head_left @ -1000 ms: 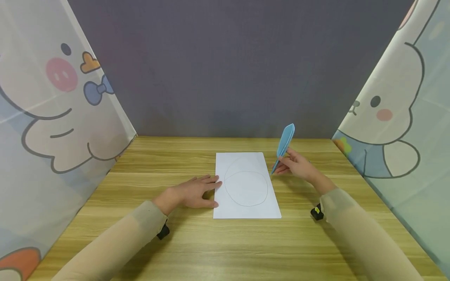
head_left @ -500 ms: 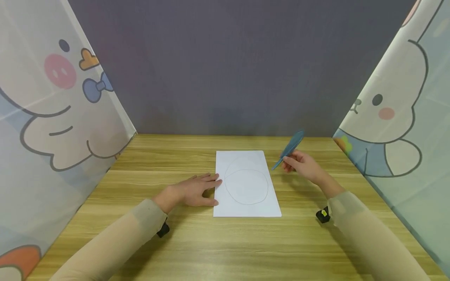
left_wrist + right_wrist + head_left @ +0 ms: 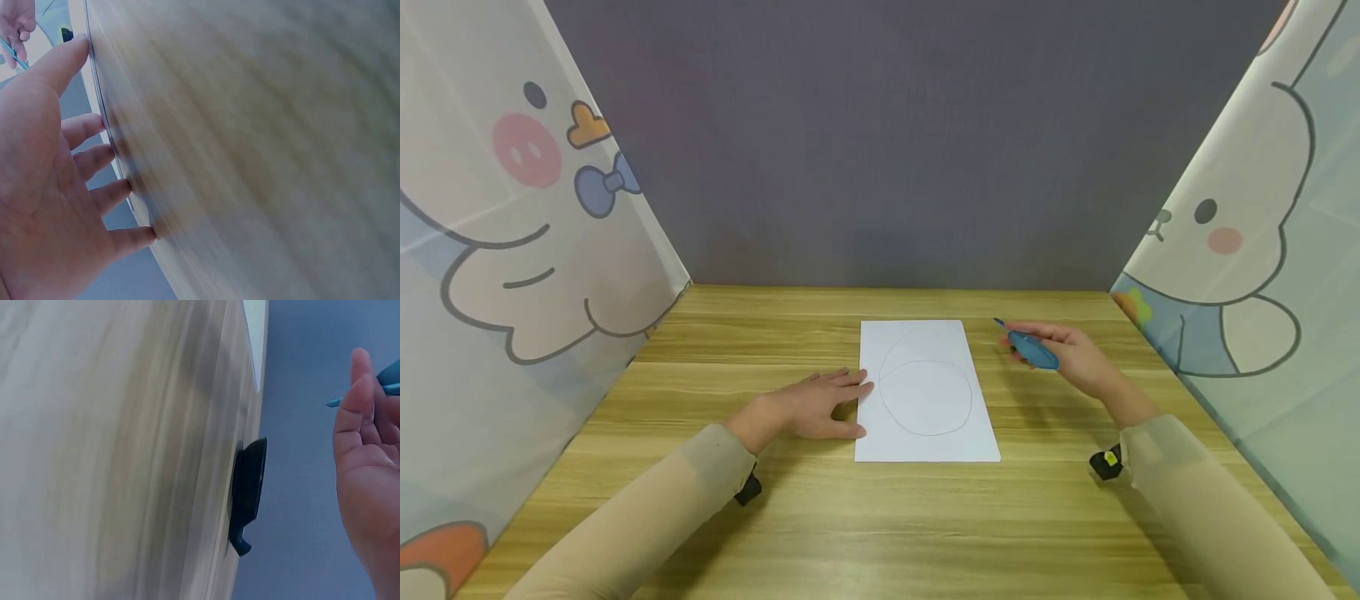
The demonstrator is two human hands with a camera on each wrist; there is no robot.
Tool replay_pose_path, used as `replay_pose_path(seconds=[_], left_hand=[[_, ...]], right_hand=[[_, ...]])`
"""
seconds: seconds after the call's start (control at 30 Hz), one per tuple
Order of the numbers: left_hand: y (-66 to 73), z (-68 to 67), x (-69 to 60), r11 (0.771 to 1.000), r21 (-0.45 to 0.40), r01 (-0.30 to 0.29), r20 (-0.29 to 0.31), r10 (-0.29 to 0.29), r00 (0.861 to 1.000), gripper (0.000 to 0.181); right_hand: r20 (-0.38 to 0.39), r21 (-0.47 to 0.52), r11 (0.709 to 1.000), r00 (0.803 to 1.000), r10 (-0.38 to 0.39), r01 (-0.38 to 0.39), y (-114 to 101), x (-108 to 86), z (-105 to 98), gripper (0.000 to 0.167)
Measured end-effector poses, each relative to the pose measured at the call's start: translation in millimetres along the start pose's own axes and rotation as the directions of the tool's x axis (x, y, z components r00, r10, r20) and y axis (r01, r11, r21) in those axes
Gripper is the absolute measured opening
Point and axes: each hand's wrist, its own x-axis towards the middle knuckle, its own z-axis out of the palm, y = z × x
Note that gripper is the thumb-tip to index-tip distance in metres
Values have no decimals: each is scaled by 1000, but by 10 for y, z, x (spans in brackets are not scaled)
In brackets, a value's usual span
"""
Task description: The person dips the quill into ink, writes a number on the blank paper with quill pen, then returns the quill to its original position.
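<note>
A white sheet of paper (image 3: 925, 450) lies on the wooden table, bearing a thin drawn circle and a fainter arc above it. My left hand (image 3: 820, 408) rests at its left edge with fingers spread, fingertips on the paper. To the right of the sheet, my right hand (image 3: 1067, 354) is raised above the table. It pinches a blue pen with a leaf- or feather-shaped body (image 3: 1033, 350). The pen's tip points away from me and the wide end towards me. In the right wrist view its thin tip (image 3: 334, 402) sticks out past the fingers.
A dark object with a short hooked end (image 3: 250, 487) stands on the table in the right wrist view; the head view does not show it. Cartoon-printed curtains (image 3: 1232, 250) flank the table (image 3: 925, 533), and a grey panel (image 3: 895, 150) closes its back.
My right hand has drawn back to the right, away from the paper. The pen has turned over, its wide end swinging from up to down towards me. The left hand stays put.
</note>
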Motion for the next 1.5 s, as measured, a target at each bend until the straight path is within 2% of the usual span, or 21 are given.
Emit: replay_pose_path(seconds=[0.13, 0.23, 0.33, 0.43, 0.57, 0.77, 0.93, 1.1, 1.23, 1.37, 1.5], left_hand=[[-2, -7, -2, 1000, 4, -4, -5, 4, 1000, 86], [3, -11, -3, 1000, 5, -5, -4, 5, 1000, 86], [9, -7, -2, 1000, -1, -9, -7, 9, 1000, 86], [15, -7, 0, 1000, 2, -5, -6, 5, 1000, 85], [22, -13, -2, 1000, 7, -1, -2, 1, 1000, 85], [15, -15, -4, 1000, 4, -3, -3, 4, 1000, 85], [11, -11, -3, 1000, 13, -7, -11, 7, 1000, 85], [13, -7, -8, 1000, 10, -9, -13, 9, 1000, 85], [14, -8, -10, 1000, 10, -11, -12, 11, 1000, 85], [9, -5, -9, 1000, 12, -10, -12, 10, 1000, 84], [18, -10, -8, 1000, 13, -9, -9, 9, 1000, 85]], right_hand=[[-3, 109, 994, 1000, -10, 10, -44, -54, -45, 46], [-32, 145, 989, 999, 2, 2, -71, -95, -69, 41], [-84, 83, 996, 996, 31, -24, -81, -150, -106, 34], [-143, -76, 994, 988, 63, -74, -82, -215, -174, 33], [-196, -265, 952, 975, 102, -153, -67, -310, -301, 32], [-162, -384, 904, 978, 134, -187, 54, -419, -516, 34], [-139, -464, 861, 977, 162, -209, 151, -478, -621, 44], [-123, -545, 802, 970, 210, -243, 218, -519, -669, 45], [-118, -601, 762, 970, 213, -240, 250, -534, -680, 45], [-115, -631, 739, 971, 212, -236, 265, -534, -674, 46], [-119, -632, 730, 964, 238, -258, 267, -530, -655, 47]])
